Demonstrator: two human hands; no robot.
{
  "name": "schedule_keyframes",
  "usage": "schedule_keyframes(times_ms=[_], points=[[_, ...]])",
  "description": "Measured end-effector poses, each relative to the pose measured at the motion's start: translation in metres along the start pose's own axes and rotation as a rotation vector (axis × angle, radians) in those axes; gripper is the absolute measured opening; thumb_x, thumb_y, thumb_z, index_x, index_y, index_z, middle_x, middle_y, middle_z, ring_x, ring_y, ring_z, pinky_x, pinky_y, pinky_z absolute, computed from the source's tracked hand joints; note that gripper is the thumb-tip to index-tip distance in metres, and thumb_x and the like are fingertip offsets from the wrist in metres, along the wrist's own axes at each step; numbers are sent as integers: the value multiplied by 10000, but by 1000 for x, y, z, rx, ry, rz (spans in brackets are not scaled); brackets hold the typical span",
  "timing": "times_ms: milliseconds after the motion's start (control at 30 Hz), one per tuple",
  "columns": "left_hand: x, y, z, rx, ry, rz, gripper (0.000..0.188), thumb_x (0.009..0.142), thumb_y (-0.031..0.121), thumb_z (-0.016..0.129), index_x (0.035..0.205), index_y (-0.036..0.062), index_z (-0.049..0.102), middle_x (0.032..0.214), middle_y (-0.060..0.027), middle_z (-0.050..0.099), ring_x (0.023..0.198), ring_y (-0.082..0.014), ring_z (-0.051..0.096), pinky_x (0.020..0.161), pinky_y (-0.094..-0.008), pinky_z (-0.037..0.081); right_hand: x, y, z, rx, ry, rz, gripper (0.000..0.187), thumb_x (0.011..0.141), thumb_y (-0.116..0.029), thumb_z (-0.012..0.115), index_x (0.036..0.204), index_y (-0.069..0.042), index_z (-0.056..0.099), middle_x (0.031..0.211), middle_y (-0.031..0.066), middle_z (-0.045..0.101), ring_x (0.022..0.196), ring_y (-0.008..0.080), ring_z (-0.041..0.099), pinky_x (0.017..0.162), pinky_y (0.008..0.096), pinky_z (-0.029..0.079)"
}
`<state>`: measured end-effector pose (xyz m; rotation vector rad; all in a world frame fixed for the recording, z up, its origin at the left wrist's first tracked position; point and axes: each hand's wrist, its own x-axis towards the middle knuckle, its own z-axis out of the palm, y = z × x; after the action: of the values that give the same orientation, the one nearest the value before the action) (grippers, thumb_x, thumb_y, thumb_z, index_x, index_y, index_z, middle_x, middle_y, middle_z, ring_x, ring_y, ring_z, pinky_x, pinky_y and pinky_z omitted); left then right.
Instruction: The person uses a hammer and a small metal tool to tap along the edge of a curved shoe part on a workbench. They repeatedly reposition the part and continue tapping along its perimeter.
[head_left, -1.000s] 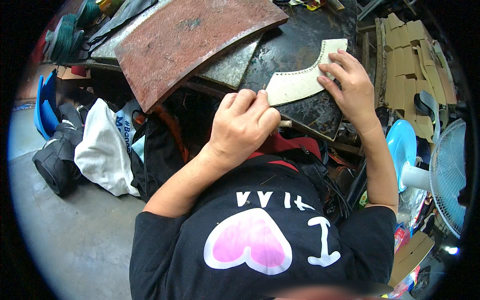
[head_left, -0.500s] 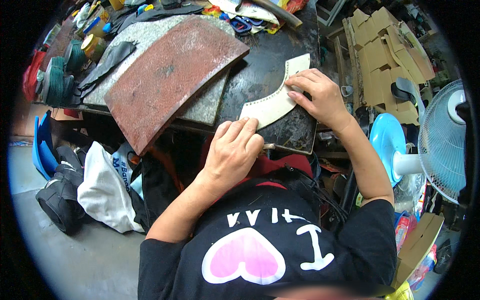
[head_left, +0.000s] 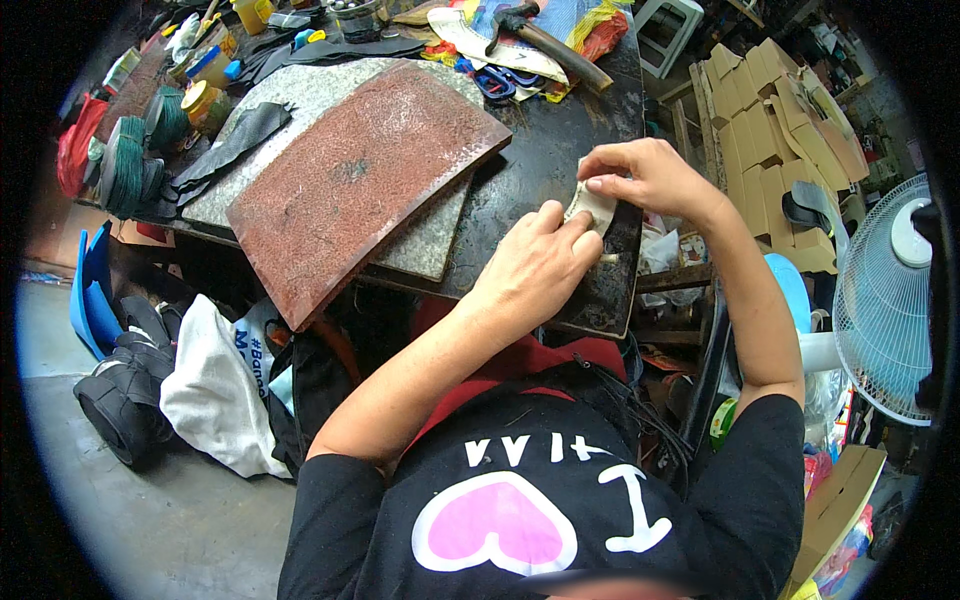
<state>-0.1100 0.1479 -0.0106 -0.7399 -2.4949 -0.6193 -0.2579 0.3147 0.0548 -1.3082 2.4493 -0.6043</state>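
A cream curved strip point(head_left: 598, 206) with a row of small dark marks along one edge is between my two hands, above the dark tabletop at its right end. Only a short part of it shows; my fingers cover the rest, and I cannot tell whether it is folded or turned. My right hand point(head_left: 648, 180) pinches its far end between thumb and fingers. Curled over the near end, my left hand point(head_left: 545, 262) holds it with the fingertips. A pale stick end point(head_left: 608, 259) pokes out beside the left hand.
Left of my hands, a reddish-brown slab point(head_left: 370, 175) lies tilted on a grey stone slab point(head_left: 432, 252). A hammer point(head_left: 555, 52) lies at the back on colourful bags. Green twine spools point(head_left: 125, 165) stand far left. A fan point(head_left: 885, 300) and cardboard point(head_left: 775, 150) are at right.
My left hand has moved right and away from me, close to the right hand. The strip, earlier spread flat on the table, is now gathered between both hands and mostly covered.
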Motion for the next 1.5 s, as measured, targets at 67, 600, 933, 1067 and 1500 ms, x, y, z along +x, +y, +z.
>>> schedule_keyframes(times_ms=[67,600,933,1067,1500], points=[[-2,-1,0,-38,-79,-39,117,828,104,521,919,30,533,1153,-112,590,861,-313,528,813,-389,477,20,7,-9,-73,28,-3,267,892,-335,641,1041,-125,712,922,112,717,868,278,692,796,376,525],[0,-5,-1,-85,-61,-77,155,851,88,510,967,-3,558,1198,-116,622,919,-329,556,858,-395,493,154,67,-22,-392,731,375,386,940,-419,570,1221,-168,653,1075,158,698,1016,344,665,859,469,511],[0,-3,1,-76,-36,-64,152,828,88,535,947,-4,555,1180,-114,626,921,-324,553,850,-388,497,-48,1,5,84,744,206,365,963,-434,567,1293,-289,622,933,108,727,857,265,715,709,355,548],[0,-4,5,-28,50,-1,115,794,95,566,898,46,556,994,-87,592,881,-287,540,768,-378,481,-64,-15,31,-285,572,347,364,967,-443,551,1304,-320,610,978,74,726,822,291,698,679,356,549],[-7,8,-9,50,110,-30,164,777,110,636,847,56,498,882,-106,571,857,-295,554,765,-389,484,-89,-23,61,-256,615,193,339,968,-380,571,1288,-281,625,1014,114,712,815,346,685,660,398,547]])
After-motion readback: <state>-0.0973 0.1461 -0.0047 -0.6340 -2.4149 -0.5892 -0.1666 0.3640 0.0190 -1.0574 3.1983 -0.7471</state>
